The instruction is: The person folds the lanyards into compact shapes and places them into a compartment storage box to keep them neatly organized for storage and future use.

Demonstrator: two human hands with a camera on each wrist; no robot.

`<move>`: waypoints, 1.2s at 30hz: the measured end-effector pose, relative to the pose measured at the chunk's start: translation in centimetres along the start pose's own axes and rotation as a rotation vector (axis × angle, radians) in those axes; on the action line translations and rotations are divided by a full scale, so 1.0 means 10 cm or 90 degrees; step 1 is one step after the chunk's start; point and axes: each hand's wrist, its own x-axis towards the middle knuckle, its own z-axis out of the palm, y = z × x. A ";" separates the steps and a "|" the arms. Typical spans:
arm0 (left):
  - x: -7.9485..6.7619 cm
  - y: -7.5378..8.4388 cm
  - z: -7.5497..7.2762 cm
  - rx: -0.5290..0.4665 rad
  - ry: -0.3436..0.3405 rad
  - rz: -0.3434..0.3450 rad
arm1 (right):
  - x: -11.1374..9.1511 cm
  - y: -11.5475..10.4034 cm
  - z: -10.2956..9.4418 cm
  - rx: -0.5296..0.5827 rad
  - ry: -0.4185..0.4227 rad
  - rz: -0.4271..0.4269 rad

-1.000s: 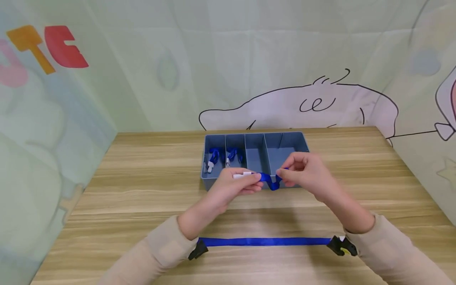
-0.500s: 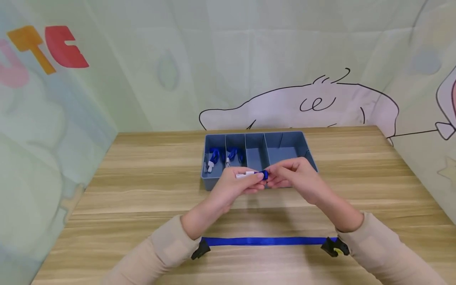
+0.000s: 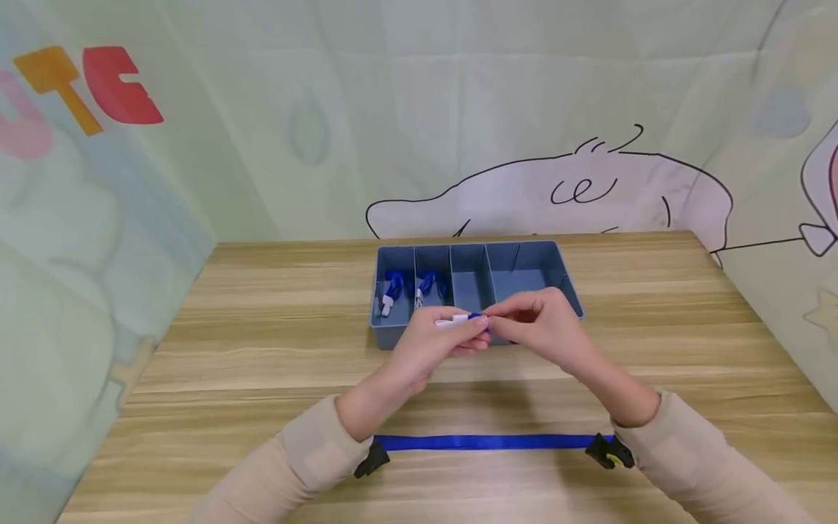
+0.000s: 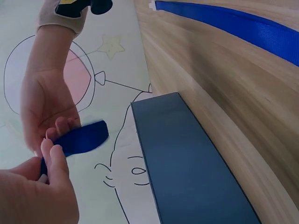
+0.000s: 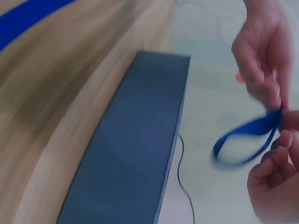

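Observation:
Above the front edge of the divided box, my left hand pinches a blue lanyard between thumb and fingers. Its white end piece sticks out along the top of that hand. Fingertips of my right hand meet the left ones and pinch the same band. In the left wrist view a folded part of the lanyard hangs out as a loop. Most of the band is hidden by fingers in the head view.
A grey-blue box with several compartments stands at the back; its two left ones hold coiled blue lanyards with white ends. Another blue lanyard lies straight across the wooden table near me. A printed cloth hangs behind.
My right hand has moved left, up against my left hand. The hanging blue stretch between the hands has been gathered into a small bundle at the fingertips. The left hand has barely moved.

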 end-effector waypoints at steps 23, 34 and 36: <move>-0.10 -0.03 0.07 -0.060 0.010 -0.051 | -0.04 0.24 0.02 -0.092 0.276 -0.220; -0.03 -0.05 -0.05 -0.021 0.090 0.093 | -0.05 0.33 -0.06 -0.071 0.200 -0.257; -0.03 -0.03 -0.10 -0.008 0.072 0.095 | -0.07 0.29 -0.12 0.013 0.137 -0.243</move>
